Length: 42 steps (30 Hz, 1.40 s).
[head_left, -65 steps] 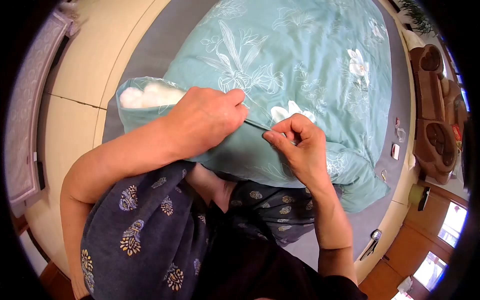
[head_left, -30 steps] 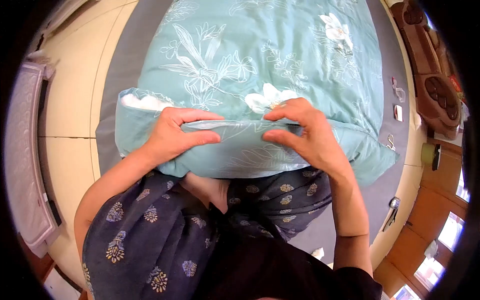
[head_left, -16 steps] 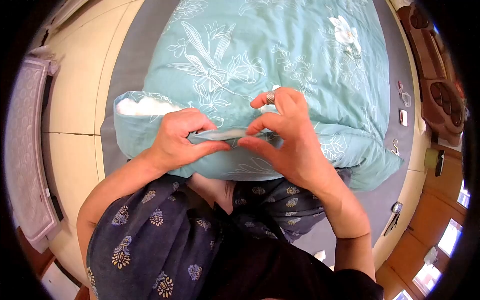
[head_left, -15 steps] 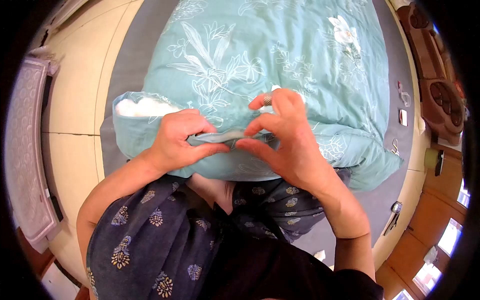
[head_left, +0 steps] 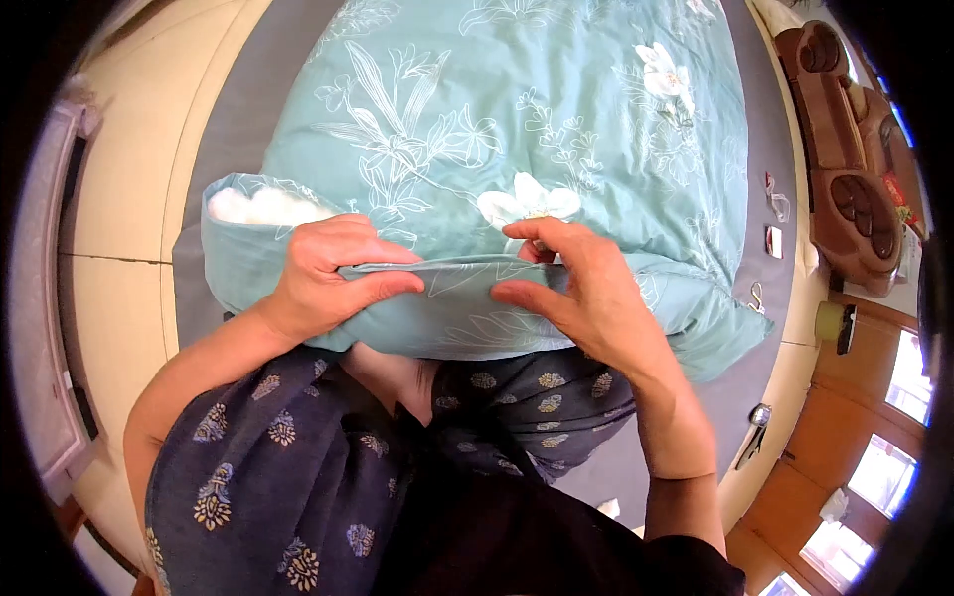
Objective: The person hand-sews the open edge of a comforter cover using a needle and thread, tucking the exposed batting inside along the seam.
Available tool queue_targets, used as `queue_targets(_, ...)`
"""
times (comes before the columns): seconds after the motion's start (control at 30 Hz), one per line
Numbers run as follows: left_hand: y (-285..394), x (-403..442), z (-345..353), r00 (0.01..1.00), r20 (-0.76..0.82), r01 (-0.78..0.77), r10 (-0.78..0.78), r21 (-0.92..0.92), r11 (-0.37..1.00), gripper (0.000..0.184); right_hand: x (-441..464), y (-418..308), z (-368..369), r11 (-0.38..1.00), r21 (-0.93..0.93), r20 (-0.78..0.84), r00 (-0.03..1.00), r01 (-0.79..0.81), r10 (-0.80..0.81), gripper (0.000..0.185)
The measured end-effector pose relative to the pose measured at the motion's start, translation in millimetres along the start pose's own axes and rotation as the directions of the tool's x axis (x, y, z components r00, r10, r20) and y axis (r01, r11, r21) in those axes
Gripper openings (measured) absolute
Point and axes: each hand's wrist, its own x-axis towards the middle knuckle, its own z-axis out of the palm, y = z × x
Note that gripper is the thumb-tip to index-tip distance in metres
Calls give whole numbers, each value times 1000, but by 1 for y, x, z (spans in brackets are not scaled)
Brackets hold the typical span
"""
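A teal quilt cover [head_left: 452,179] with white flower prints lies spread before me, its near edge raised between my hands. White filling [head_left: 266,207] shows through a gap at the left. My left hand [head_left: 333,266] pinches the edge, thumb on the near side and fingers behind. My right hand [head_left: 586,283] grips the same edge farther right, its thumb against the near face and curled fingers beyond the rim. The index finger stands away from the thumb. Between the hands the edge runs fairly straight. Whether the right fingers hold anything small is hidden.
The cover rests on a grey mat [head_left: 229,129] over pale floor tiles [head_left: 119,219]. Small scissors [head_left: 757,296] and a little white-and-red packet [head_left: 773,241] lie at the right. Beyond are a dark-handled tool [head_left: 757,432], a green container [head_left: 835,323] and brown furniture [head_left: 855,219].
My right hand has opened wider and moved slightly right along the edge. The edge between my hands is straighter. The view has shifted a little.
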Motion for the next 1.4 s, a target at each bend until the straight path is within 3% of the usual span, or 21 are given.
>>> queue_targets(0.17,0,-1,-1,1000,-15,26,-27,-34,999,16,3,6,5,998,57,24,1000,1,-3,21)
queue_targets(0.5,12,3,-6,955,88,294,-283,-176,939,15,11,10,21,975,206,21,996,-89,87,16)
queue_targets(0.6,13,8,-2,930,119,366,-347,-216,905,20,6,9,25,989,148,-62,998,22,-13,15)
queue_targets(0.77,8,15,-1,912,234,385,-338,-197,902,25,9,6,24,978,-22,6,978,206,-206,20)
queue_targets(0.87,7,15,-2,884,241,463,-401,-320,827,24,12,7,26,946,-86,15,950,313,-313,21)
queue_targets(1.0,6,13,-4,844,230,536,-485,-299,790,19,21,9,29,882,-153,-54,887,446,-458,18)
queue_targets(1.1,8,14,-5,818,228,575,-529,-280,769,17,23,8,33,891,-151,-41,898,428,-439,14)
queue_targets(1.2,6,13,-3,813,219,581,-540,-361,729,17,20,10,37,973,52,-38,974,226,-224,13)
queue_targets(1.3,4,10,0,814,206,578,-543,-374,725,17,29,9,28,962,255,129,990,-96,64,15)
queue_targets(1.4,5,12,0,822,205,568,-531,-347,746,17,35,5,21,943,248,222,961,-220,166,19)
